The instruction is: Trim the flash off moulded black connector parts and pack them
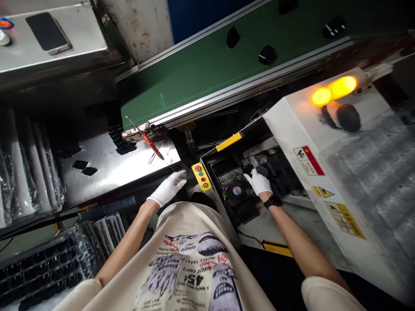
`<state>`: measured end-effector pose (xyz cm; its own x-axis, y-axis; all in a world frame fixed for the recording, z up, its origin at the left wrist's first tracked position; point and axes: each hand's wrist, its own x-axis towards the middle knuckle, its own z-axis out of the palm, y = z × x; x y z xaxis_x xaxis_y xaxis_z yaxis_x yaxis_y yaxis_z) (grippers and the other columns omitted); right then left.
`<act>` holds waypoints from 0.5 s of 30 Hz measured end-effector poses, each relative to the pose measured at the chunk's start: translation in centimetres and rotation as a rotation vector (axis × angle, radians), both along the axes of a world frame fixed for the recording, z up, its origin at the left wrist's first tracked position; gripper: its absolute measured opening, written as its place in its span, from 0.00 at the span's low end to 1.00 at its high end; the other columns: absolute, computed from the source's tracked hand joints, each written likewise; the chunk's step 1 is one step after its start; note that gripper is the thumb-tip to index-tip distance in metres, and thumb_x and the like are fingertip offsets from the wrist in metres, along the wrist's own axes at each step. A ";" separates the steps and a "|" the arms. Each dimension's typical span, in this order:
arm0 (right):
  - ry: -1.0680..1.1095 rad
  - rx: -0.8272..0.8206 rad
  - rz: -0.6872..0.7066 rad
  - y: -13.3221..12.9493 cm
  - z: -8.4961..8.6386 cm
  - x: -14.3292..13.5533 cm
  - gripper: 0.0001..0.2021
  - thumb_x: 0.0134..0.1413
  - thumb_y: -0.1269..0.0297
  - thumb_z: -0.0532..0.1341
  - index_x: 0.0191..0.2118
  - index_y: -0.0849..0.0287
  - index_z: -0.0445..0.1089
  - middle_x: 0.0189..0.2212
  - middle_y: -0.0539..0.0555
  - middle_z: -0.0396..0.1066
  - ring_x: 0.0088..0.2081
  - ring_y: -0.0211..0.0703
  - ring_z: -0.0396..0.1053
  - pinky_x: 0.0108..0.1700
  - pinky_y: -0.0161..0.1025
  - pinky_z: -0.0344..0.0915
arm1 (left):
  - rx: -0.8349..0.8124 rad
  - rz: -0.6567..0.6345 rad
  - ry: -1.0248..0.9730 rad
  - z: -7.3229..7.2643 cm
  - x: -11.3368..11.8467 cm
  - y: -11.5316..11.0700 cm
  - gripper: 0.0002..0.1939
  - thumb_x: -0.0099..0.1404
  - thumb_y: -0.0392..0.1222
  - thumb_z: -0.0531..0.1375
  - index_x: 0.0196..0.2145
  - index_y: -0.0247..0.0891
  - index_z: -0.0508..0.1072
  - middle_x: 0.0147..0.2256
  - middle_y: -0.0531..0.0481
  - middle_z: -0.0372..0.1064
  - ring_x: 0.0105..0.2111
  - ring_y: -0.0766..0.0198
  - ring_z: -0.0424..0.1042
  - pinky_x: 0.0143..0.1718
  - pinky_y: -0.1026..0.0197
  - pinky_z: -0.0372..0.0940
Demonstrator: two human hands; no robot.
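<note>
The right hand (pixel 258 181) reaches into the machine bay (pixel 240 190), its grip closed on a black part (pixel 261 171) for seating. The left hand (pixel 169 188) rests open-fingered on the bench (pixel 110 168) edge, bracing beside the button panel (pixel 201 176).

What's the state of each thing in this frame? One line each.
left hand: gloved, resting on the steel bench edge, holding nothing
right hand: gloved, inside the machine bay, closed over a black part
machine bay: open
amber lamp: lit
green conveyor: carrying black parts; motion cannot be told
phone: screen dark
red-handled screwdriver: lying loose on the bench
</note>
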<state>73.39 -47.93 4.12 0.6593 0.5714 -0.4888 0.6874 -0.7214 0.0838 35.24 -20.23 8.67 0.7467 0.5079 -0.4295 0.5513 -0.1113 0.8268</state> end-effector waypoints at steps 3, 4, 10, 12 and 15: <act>0.003 0.012 0.038 1.0 -0.7 0.6 0.24 0.83 0.52 0.50 0.61 0.66 0.74 0.46 0.69 0.83 0.48 0.55 0.83 0.48 0.41 0.71 | 0.004 0.002 -0.018 -0.5 0.1 -0.1 0.34 0.78 0.61 0.58 0.71 0.38 0.69 0.65 0.36 0.74 0.62 0.45 0.78 0.66 0.40 0.73; 0.014 0.011 0.052 1.4 -1.1 0.8 0.24 0.83 0.56 0.48 0.61 0.66 0.76 0.47 0.69 0.83 0.49 0.53 0.83 0.49 0.40 0.71 | 0.009 0.002 -0.029 -0.8 0.2 -0.2 0.34 0.78 0.61 0.58 0.71 0.38 0.69 0.65 0.36 0.74 0.62 0.45 0.78 0.67 0.39 0.73; -0.020 -0.002 0.093 2.2 -2.9 1.1 0.28 0.80 0.69 0.43 0.58 0.76 0.80 0.43 0.77 0.83 0.43 0.56 0.83 0.47 0.45 0.71 | 0.014 0.081 -0.066 -1.8 0.2 -0.2 0.34 0.79 0.61 0.58 0.72 0.39 0.69 0.66 0.37 0.74 0.63 0.46 0.77 0.67 0.41 0.72; -0.028 0.018 0.122 1.9 -3.0 1.0 0.25 0.78 0.72 0.47 0.64 0.79 0.75 0.44 0.79 0.82 0.42 0.57 0.83 0.47 0.46 0.70 | -0.004 0.138 -0.052 -1.9 0.1 -0.5 0.33 0.78 0.60 0.59 0.72 0.39 0.69 0.65 0.37 0.75 0.62 0.46 0.78 0.66 0.41 0.73; -0.017 0.057 0.113 1.6 -3.1 0.9 0.23 0.76 0.73 0.51 0.63 0.79 0.76 0.42 0.80 0.82 0.41 0.57 0.83 0.46 0.46 0.70 | -0.011 0.193 -0.025 -1.9 0.1 -1.2 0.33 0.78 0.58 0.59 0.71 0.37 0.70 0.65 0.36 0.75 0.60 0.46 0.79 0.64 0.42 0.74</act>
